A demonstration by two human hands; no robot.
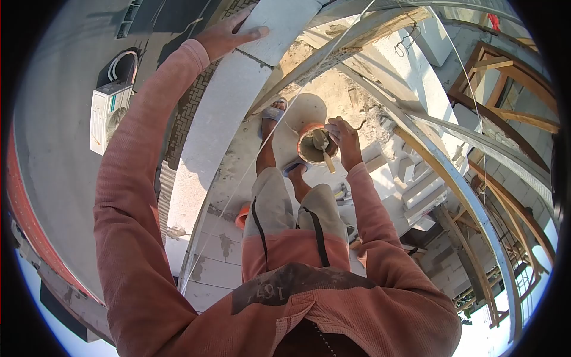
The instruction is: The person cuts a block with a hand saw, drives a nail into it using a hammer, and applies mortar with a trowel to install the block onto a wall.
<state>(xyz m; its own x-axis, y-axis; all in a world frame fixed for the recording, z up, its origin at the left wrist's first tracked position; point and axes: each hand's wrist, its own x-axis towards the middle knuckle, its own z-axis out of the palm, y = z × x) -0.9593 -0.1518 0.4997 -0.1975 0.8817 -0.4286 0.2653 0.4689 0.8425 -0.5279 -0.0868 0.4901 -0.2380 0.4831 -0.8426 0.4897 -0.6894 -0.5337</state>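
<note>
My left hand point(233, 34) lies on the pale wall block point(273, 30), thumb stretched apart from the fingers; part of the fingers goes out of sight over the block's outer side. My right hand point(345, 138) is over the right side of an orange-rimmed bucket point(301, 151), its fingers curled together. Whether anything is in them is hidden. Inside the bucket is grey mortar point(310, 149), and a trowel point(328, 160) leans there with its wooden handle toward me. My right hand appears apart from that handle.
A thin string point(253, 157) runs along the block wall point(223, 113). Wooden beams point(357, 35) cross on the right. Loose blocks point(425, 193) lie beyond my right arm. Outside the wall, an air-conditioner unit point(102, 122) stands far below. Another orange container point(242, 215) is by my leg.
</note>
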